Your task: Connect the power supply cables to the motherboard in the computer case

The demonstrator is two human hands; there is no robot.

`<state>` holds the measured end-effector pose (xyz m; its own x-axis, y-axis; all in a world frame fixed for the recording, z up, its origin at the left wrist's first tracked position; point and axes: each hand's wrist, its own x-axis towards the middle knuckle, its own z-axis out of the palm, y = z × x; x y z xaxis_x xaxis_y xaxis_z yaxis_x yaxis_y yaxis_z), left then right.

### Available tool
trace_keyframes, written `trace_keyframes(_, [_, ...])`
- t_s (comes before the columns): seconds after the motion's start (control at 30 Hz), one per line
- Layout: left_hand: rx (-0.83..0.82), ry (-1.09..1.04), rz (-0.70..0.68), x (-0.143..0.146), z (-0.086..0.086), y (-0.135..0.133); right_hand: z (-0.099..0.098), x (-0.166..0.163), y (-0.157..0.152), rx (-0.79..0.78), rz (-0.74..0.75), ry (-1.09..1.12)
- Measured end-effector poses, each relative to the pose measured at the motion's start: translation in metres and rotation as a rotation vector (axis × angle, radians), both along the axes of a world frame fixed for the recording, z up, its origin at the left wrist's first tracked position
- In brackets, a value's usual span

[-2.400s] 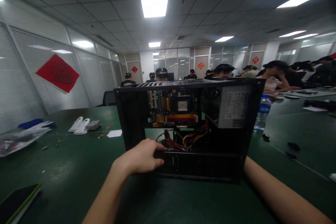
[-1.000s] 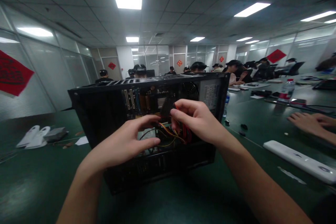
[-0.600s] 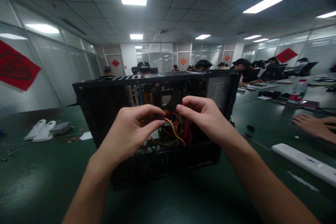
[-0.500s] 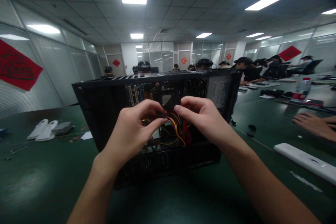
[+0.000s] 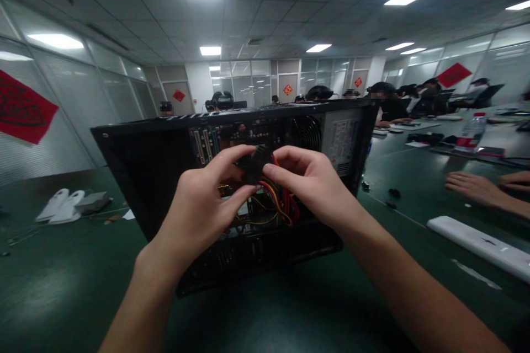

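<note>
An open black computer case (image 5: 136, 171) stands on the green table (image 5: 62, 281), with the motherboard, a fan and the power supply (image 5: 342, 140) showing inside. In front of its opening my left hand (image 5: 207, 204) and my right hand (image 5: 310, 182) pinch a black power connector (image 5: 255, 162) between thumbs and fingers. A bundle of red and yellow wires (image 5: 281, 204) runs from the connector down into the case. Both hands are closed on the connector.
White parts and a grey block (image 5: 72, 203) lie at the left of the table. A long white bar (image 5: 480, 242) lies at the right, near another person's hands (image 5: 476, 187). Several people sit along the far tables. A water bottle (image 5: 470, 129) stands at the far right.
Both hands have come up from the case floor and rear, taken the connector and lifted it slightly. The case now looks tilted, its left end closer.
</note>
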<state>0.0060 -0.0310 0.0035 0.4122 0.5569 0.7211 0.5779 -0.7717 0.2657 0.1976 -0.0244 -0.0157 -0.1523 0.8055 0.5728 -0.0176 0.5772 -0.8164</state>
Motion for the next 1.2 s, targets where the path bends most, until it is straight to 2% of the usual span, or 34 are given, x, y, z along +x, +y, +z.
trace_keyframes(0.1, [0.016, 0.01, 0.003, 0.0, 0.0, 0.0, -0.001, -0.002, 0.0, -0.008, -0.025, 0.039])
trace_keyframes(0.3, [0.014, 0.084, 0.018, -0.004, 0.0, -0.001, -0.001, -0.001, -0.003, -0.022, 0.019, -0.001])
trace_keyframes(0.47, [0.015, 0.184, -0.021, -0.009, -0.001, 0.003, 0.001, 0.001, -0.013, -0.001, 0.035, -0.162])
trace_keyframes(0.6, [0.035, 0.206, -0.023, -0.013, -0.001, 0.005, 0.001, -0.001, -0.018, 0.048, -0.025, -0.249])
trace_keyframes(0.8, [0.103, 0.256, -0.032, -0.016, 0.0, 0.004, -0.003, -0.008, -0.013, 0.042, -0.059, -0.217])
trace_keyframes(1.03, [0.107, 0.322, -0.068, -0.018, 0.001, 0.007, -0.005, -0.009, -0.006, 0.029, 0.023, -0.222])
trace_keyframes(1.13, [0.12, 0.332, -0.068, -0.021, 0.0, 0.01, -0.01, 0.002, 0.007, 0.137, 0.003, -0.319])
trace_keyframes(1.2, [0.103, 0.334, -0.089, -0.022, -0.001, 0.012, -0.018, 0.013, 0.021, 0.396, -0.176, -0.402])
